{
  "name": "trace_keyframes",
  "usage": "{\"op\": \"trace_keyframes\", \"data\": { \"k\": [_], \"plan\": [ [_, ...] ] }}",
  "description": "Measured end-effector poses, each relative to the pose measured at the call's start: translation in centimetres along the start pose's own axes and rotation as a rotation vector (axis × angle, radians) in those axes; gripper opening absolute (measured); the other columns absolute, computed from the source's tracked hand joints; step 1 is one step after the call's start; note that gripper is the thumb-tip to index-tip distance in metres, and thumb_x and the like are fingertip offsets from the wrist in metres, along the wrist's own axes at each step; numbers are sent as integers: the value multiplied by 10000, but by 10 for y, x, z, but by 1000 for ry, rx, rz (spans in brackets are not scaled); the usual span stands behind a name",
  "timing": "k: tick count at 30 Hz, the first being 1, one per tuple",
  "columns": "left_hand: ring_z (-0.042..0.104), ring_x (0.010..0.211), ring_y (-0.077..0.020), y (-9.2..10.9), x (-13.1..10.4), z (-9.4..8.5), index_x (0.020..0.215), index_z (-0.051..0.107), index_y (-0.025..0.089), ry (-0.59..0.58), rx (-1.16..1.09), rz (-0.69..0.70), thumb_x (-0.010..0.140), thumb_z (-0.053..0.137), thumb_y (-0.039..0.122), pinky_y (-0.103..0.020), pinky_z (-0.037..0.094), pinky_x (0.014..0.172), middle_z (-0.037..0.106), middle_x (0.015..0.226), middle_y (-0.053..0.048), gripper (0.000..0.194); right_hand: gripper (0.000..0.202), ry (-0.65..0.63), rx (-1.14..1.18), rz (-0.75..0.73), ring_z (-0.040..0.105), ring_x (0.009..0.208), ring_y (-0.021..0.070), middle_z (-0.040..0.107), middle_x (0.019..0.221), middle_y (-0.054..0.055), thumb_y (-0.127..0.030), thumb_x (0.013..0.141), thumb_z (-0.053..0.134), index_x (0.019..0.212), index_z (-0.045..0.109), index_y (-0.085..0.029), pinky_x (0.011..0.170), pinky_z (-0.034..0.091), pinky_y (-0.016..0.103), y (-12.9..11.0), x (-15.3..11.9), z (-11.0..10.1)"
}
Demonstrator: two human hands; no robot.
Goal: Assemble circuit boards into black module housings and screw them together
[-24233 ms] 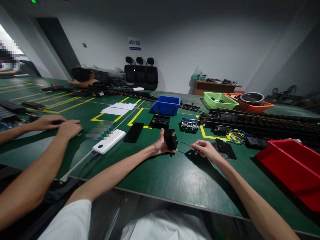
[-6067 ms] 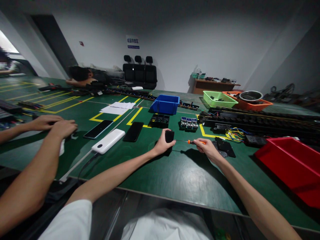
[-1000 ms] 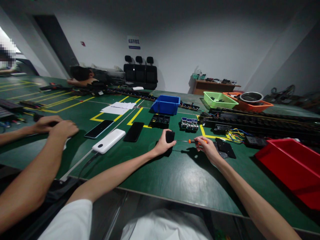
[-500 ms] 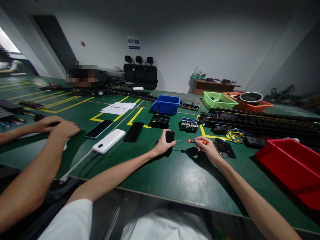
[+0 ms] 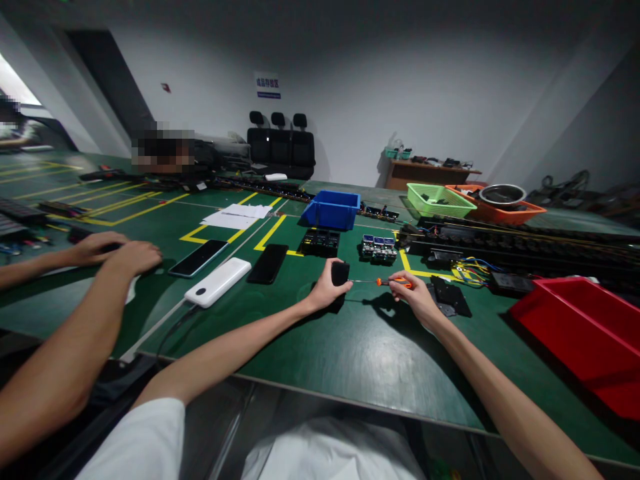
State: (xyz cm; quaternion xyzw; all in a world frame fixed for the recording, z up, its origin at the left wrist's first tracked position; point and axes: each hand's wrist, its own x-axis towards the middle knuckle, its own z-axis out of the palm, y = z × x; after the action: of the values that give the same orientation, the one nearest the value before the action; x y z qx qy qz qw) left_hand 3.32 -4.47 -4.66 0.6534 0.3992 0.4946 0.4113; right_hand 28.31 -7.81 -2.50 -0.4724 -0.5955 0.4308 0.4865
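Holding, left: you have a black part [image 5: 340, 274] in your left hand [image 5: 327, 288], thumb toward you and fingers closed round its sides. It stands near the middle of the green table [image 5: 320, 360]; you cannot tell whether its lower edge rests there.
Screwdriver: the screwdriver [image 5: 386, 282] lies level in your right hand [image 5: 411, 293], fingertips pinched on its orange handle. Its thin shaft points left at the black part, beside your thumb tip; contact is too small to confirm.
Modules: just beyond your hands, a black module [image 5: 320, 243] at left and a silver module [image 5: 379, 248] with blue tops at right, standing apart.
Black plates: flat black plates [image 5: 451, 297] lie just past your right wrist, near coloured wires [image 5: 473, 269].
Phones: left of your left hand, a black phone [image 5: 268, 264], then a white power bank [image 5: 218, 283], then a second phone [image 5: 199, 259].
Bins: a blue bin [image 5: 330, 211] sits behind the black module; a red bin [image 5: 585, 320] stands far right; a green basket [image 5: 440, 208] is farther back.
Neighbour: a co-worker's hands [image 5: 125, 257] rest at your left, well apart from yours.
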Motion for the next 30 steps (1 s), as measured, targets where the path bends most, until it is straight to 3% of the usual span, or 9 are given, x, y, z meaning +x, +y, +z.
{"op": "trace_keyframes", "data": {
  "k": [10, 30],
  "plan": [
    [539, 710, -105, -3, 0, 0, 1163, 412, 223, -1, 35, 13, 702, 693, 336, -280, 464, 701, 514, 893, 4, 551, 346, -6, -1, 15, 497, 566, 116, 563, 676, -1, -518, 741, 668, 843, 627, -190, 538, 433, 257, 2, 2, 1],
    [538, 698, -101, -2, 0, 0, 1158, 414, 221, 0, 25, 8, 699, 697, 337, -279, 466, 694, 511, 890, 5, 552, 305, 2, -65, -53, 539, 657, 141, 573, 754, 6, -449, 756, 675, 935, 619, -208, 571, 458, 256, 2, 2, 0]
  ]
}}
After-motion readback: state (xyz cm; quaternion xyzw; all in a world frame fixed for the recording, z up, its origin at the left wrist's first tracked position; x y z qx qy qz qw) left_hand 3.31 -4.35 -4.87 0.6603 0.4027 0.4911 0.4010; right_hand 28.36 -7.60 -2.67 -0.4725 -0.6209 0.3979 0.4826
